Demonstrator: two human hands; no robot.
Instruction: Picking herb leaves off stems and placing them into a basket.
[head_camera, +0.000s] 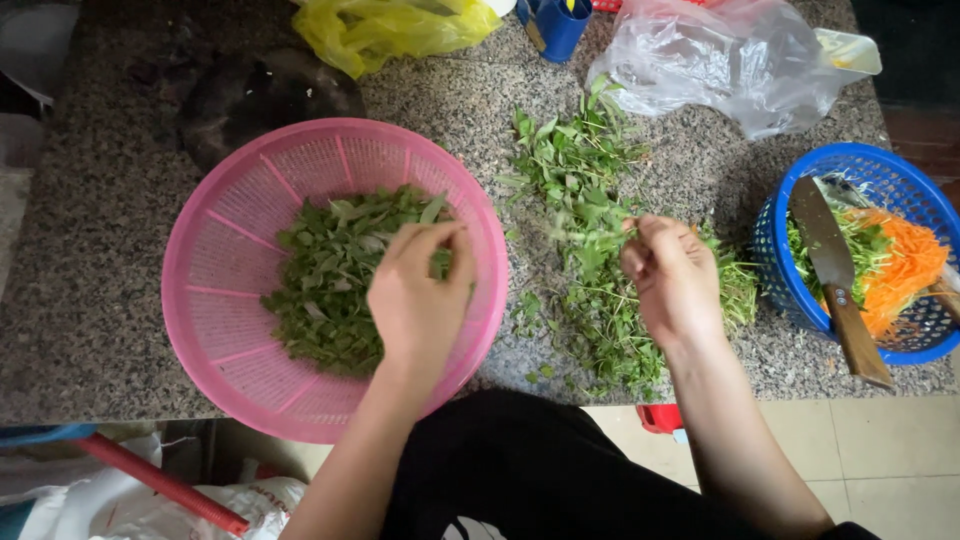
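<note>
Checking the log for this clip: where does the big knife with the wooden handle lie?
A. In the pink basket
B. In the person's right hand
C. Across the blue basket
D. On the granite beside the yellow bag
C: the knife rests across the blue basket, its blade over the greens and shredded carrot, handle sticking out over the rim.

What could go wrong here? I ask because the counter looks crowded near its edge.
The pink basket hangs over the counter edge; pressure from the left hand might tip it and spill the leaves. The knife rests across the blue basket, handle sticking out past the rim, so a bump could knock it down. Loose herbs by the right hand lie near the edge and may fall.
</note>
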